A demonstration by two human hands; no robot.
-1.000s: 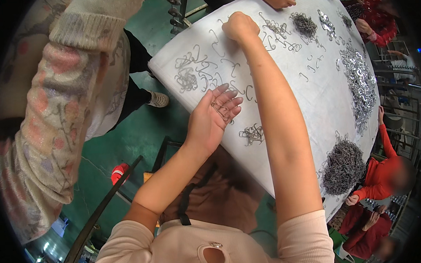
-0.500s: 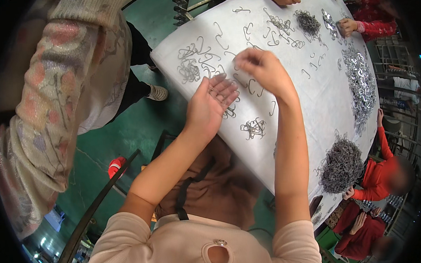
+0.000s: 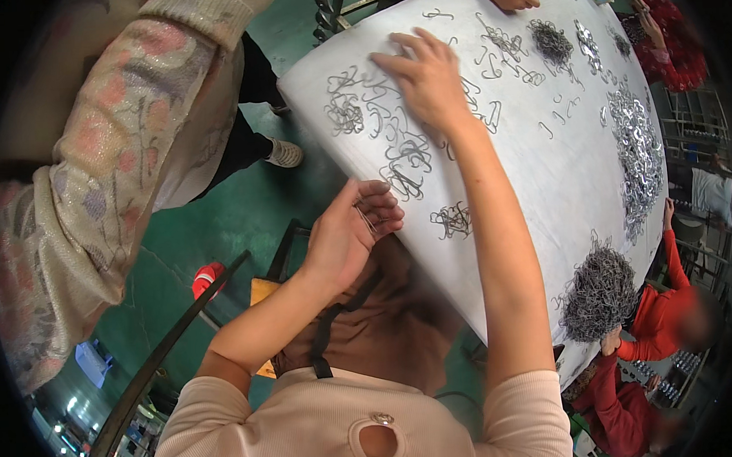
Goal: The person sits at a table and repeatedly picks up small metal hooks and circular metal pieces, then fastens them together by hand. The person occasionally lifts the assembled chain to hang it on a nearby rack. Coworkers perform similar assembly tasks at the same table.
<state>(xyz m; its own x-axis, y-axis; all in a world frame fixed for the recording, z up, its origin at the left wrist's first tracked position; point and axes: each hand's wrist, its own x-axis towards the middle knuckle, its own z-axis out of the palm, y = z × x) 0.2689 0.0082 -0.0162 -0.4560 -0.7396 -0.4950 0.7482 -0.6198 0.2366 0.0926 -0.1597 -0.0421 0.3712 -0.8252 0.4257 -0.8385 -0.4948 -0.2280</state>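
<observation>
Left hand (image 3: 351,233) at centre grasps thin bent metal wire hooks (image 3: 369,222); right hand (image 3: 426,77), released, flat on scattered wire hooks (image 3: 395,150), white table (image 3: 544,188) upper centre.

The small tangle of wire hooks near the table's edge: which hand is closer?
Left. The left hand curls just beside the small tangle; the right hand reaches farther up the table.

Your wire hooks (image 3: 396,158) are thin, grey, bent metal pieces, strewn flat and tangled in a loose patch on the white table near its left edge. A few thin wire pieces (image 3: 368,221) stand side by side, pinched in your cupped palm, just off the table's edge.
</observation>
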